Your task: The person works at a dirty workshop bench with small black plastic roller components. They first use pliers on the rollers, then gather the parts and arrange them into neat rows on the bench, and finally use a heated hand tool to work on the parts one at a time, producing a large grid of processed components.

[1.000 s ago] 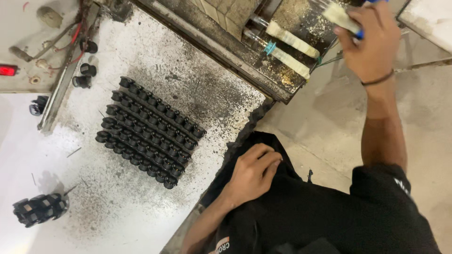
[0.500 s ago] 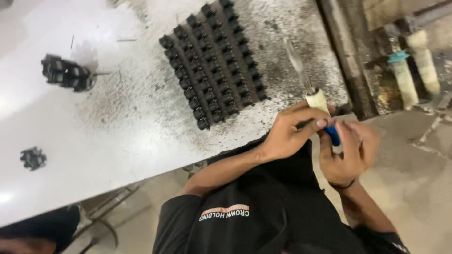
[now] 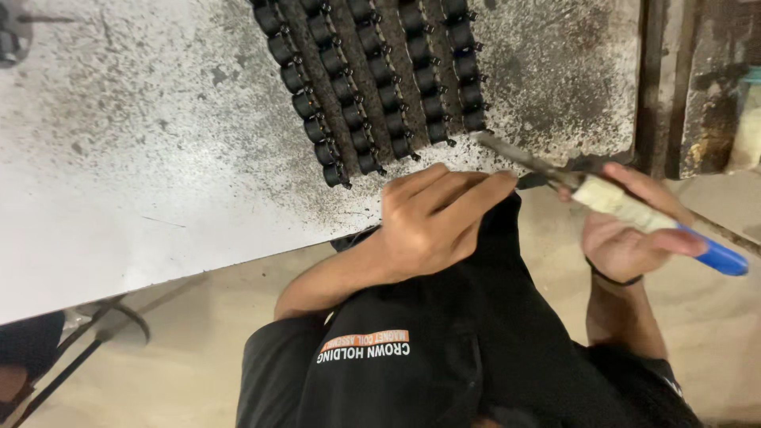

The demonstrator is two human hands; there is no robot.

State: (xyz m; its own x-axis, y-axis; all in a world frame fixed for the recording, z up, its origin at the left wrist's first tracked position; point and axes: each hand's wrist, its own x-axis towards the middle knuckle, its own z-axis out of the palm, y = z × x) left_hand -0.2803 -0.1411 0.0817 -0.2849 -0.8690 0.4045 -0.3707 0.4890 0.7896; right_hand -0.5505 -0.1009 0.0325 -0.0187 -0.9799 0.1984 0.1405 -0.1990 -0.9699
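White counter (image 3: 119, 198), soot-speckled, carries rows of black parts (image 3: 372, 79). Right hand (image 3: 634, 230) clamps a tool (image 3: 626, 202), tip aimed at them; left hand (image 3: 436, 218), fingers together, rests near the edge.

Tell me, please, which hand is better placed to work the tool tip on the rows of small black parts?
The right hand: it already grips the blue-handled metal tool, whose tip nearly reaches the black cylindrical parts. The left hand rests empty at the table edge.
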